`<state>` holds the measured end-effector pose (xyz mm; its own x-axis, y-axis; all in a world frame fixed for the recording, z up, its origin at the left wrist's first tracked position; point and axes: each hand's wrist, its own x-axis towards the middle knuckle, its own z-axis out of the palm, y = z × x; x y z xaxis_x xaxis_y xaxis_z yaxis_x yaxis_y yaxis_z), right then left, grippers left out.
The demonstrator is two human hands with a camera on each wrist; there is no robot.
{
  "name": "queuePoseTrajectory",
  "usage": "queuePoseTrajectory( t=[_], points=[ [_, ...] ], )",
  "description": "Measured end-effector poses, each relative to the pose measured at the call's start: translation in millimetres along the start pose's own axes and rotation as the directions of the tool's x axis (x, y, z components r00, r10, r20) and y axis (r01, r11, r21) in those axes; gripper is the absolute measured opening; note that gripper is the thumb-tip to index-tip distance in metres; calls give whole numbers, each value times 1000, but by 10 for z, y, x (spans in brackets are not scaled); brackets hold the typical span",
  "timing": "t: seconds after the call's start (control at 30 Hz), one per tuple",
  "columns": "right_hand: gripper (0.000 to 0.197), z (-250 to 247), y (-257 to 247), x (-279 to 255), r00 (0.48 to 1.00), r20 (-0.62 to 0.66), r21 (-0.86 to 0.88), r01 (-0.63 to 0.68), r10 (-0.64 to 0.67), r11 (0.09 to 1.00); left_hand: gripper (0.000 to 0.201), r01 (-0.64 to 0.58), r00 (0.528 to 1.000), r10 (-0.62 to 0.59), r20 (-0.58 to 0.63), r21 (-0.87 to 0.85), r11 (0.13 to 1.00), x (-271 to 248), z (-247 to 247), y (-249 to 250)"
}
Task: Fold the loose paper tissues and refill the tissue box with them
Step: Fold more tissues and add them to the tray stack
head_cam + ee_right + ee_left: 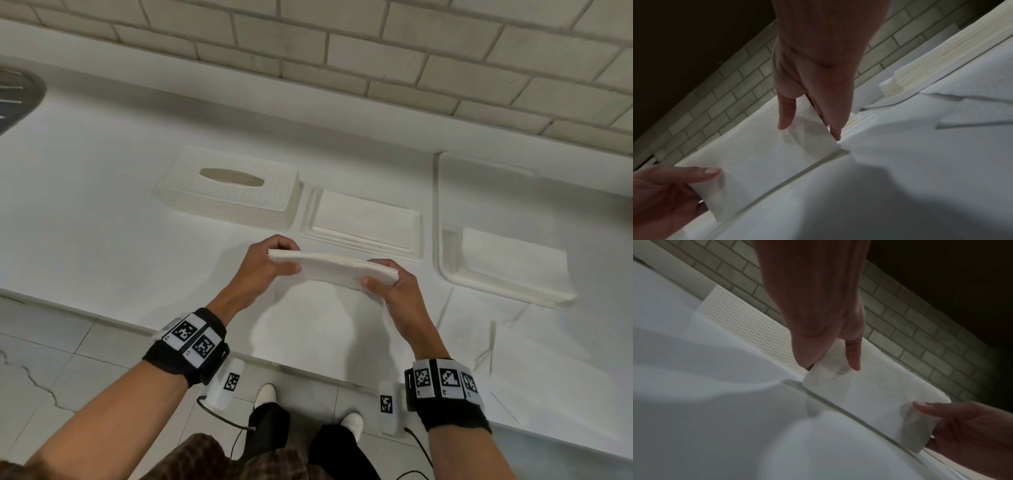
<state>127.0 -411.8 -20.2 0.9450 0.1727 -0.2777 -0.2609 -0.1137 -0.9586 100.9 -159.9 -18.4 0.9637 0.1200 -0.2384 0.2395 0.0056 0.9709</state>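
A folded white tissue (332,267) hangs stretched above the counter between both hands. My left hand (287,257) pinches its left end and my right hand (380,275) pinches its right end. The left wrist view shows the left hand (832,369) with thumb and forefinger on the tissue (869,386). In the right wrist view the right hand (809,132) pinches the tissue (760,154) the same way. Behind the hands lies the woven white tissue box cover (226,192) with its oval slot up. Beside it the box base (416,236) holds folded tissues.
A stack of loose tissues (507,263) lies at the right, also seen as the stack (920,69) in the right wrist view. Flat sheets (479,335) lie on the white counter (102,205). A dark sink (17,99) is far left. A brick-tiled wall (342,51) runs behind.
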Motion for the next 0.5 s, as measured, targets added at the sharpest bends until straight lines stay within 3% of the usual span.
queuePoseTrajectory(
  t=[0.5],
  points=[
    [18, -5, 42, 2, 999, 16, -37, 37, -36, 999, 33, -22, 1000, 23, -16, 43, 999, 26, -18, -158]
  ],
)
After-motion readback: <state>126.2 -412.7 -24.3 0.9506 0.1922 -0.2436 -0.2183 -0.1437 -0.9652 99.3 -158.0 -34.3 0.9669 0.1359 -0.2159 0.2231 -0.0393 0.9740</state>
